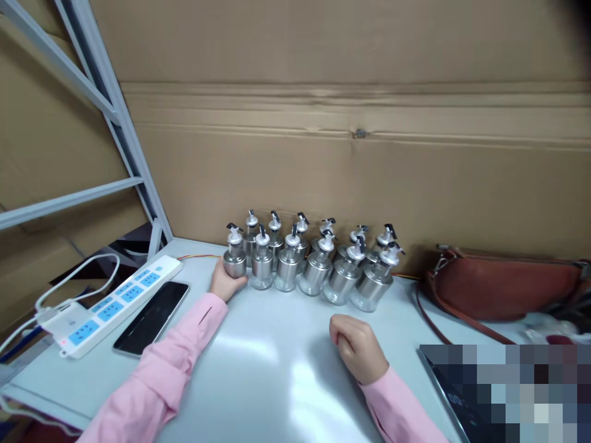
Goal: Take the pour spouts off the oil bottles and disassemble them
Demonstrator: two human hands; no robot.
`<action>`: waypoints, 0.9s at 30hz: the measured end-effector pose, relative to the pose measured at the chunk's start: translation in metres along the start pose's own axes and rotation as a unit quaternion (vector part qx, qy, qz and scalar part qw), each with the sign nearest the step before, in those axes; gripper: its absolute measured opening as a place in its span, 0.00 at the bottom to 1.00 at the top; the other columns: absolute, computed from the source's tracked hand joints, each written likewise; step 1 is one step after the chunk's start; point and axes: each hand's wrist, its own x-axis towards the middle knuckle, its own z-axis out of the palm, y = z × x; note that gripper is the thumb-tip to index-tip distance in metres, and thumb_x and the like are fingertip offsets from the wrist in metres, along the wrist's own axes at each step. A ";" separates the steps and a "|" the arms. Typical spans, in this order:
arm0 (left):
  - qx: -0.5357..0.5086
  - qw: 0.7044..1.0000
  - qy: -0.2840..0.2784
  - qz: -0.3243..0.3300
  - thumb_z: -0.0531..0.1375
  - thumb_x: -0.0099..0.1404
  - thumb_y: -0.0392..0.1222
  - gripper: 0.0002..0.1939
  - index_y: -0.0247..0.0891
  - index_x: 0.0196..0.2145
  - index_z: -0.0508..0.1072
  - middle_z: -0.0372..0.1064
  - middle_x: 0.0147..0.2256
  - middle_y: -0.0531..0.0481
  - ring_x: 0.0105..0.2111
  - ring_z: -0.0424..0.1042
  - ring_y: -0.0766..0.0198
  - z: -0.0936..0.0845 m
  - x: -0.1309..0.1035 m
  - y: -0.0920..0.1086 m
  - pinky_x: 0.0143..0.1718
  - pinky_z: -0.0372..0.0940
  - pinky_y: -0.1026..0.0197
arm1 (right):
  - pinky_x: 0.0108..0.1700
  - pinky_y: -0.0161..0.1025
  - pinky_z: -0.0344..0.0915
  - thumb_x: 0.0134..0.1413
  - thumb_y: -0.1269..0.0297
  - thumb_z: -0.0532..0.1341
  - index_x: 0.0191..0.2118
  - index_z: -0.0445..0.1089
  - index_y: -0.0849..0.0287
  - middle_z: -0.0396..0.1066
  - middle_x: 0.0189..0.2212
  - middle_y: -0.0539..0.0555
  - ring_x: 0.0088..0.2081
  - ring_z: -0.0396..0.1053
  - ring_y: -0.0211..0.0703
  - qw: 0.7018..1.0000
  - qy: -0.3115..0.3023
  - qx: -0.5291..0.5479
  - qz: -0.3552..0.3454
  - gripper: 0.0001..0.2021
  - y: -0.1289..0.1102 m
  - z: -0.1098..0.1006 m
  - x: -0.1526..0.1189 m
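Two rows of oil bottles, glass with steel sleeves and flip-top pour spouts, stand upright along the back of the table. My left hand point(225, 281) is wrapped around the lower part of the leftmost front oil bottle point(235, 263), whose base it hides. Beside that one, a second front bottle point(262, 266) stands untouched. In front of the right part of the rows, my right hand point(359, 347) rests as a closed fist, apart from the bottles. The nearest to it are the two bottles at the right end of the front row, including the end bottle point(372, 283).
At left lie a white power strip point(122, 304) with a plugged-in charger point(69, 321) and a black phone point(151, 318). A brown leather bag point(503, 286) with its strap sits at right, behind a partly blurred screen point(455, 394). Cardboard point(295, 172) walls the back; a metal frame point(106, 92) rises left.
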 end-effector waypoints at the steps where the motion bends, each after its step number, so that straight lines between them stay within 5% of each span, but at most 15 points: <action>1: 0.012 1.000 0.002 0.010 0.68 0.30 0.31 0.28 0.37 0.33 0.67 0.67 0.34 0.51 0.40 0.67 0.54 -0.001 -0.004 0.005 0.46 0.60 0.55 | 0.23 0.34 0.51 0.32 0.79 0.45 0.16 0.55 0.56 0.56 0.13 0.47 0.18 0.55 0.38 1.000 0.012 -0.008 -0.004 0.10 -0.002 -0.002 -0.001; 5: 0.025 0.998 -0.048 0.034 0.68 0.31 0.36 0.27 0.37 0.34 0.68 0.68 0.33 0.50 0.36 0.68 0.54 0.005 -0.041 0.033 0.41 0.61 0.56 | 0.24 0.35 0.51 0.42 0.81 0.46 0.19 0.56 0.56 0.55 0.15 0.48 0.19 0.54 0.38 0.995 0.086 -0.027 -0.045 0.13 -0.019 -0.008 -0.004; 9: -0.072 0.944 -0.318 -0.052 0.68 0.35 0.42 0.25 0.37 0.33 0.68 0.67 0.28 0.49 0.27 0.66 0.58 0.021 -0.102 0.063 0.30 0.61 0.58 | 0.30 0.37 0.59 0.52 0.76 0.49 0.31 0.63 0.57 0.64 0.24 0.51 0.28 0.62 0.40 0.991 0.126 0.049 0.002 0.10 -0.034 -0.003 -0.006; 13: -0.111 0.860 -0.476 -0.148 0.69 0.36 0.43 0.25 0.36 0.34 0.66 0.66 0.26 0.51 0.25 0.63 0.64 0.027 -0.151 0.082 0.26 0.57 0.62 | 0.41 0.41 0.62 0.60 0.61 0.47 0.45 0.64 0.56 0.68 0.36 0.55 0.39 0.65 0.44 0.961 0.122 0.213 0.129 0.13 -0.039 0.006 -0.008; 18: -0.164 0.804 -0.522 -0.234 0.70 0.35 0.46 0.35 0.34 0.40 0.62 0.64 0.28 0.53 0.25 0.62 0.67 0.025 -0.171 0.083 0.26 0.54 0.65 | 0.40 0.42 0.64 0.56 0.45 0.47 0.43 0.66 0.59 0.70 0.36 0.57 0.36 0.68 0.45 0.868 0.027 0.437 0.235 0.24 -0.043 0.012 -0.005; 24: -0.164 0.783 -0.531 -0.279 0.69 0.38 0.46 0.33 0.34 0.41 0.62 0.65 0.31 0.51 0.29 0.64 0.65 0.026 -0.175 0.077 0.30 0.57 0.63 | 0.37 0.37 0.65 0.49 0.51 0.60 0.38 0.68 0.58 0.72 0.32 0.53 0.33 0.71 0.40 0.721 0.024 0.594 0.355 0.16 -0.056 0.012 -0.001; 27: -0.170 0.764 -0.550 -0.293 0.69 0.39 0.47 0.28 0.32 0.35 0.66 0.66 0.30 0.50 0.30 0.65 0.64 0.026 -0.174 0.074 0.31 0.58 0.63 | 0.37 0.36 0.65 0.49 0.53 0.61 0.37 0.68 0.59 0.73 0.32 0.53 0.34 0.71 0.40 0.674 0.018 0.640 0.369 0.15 -0.060 0.009 0.000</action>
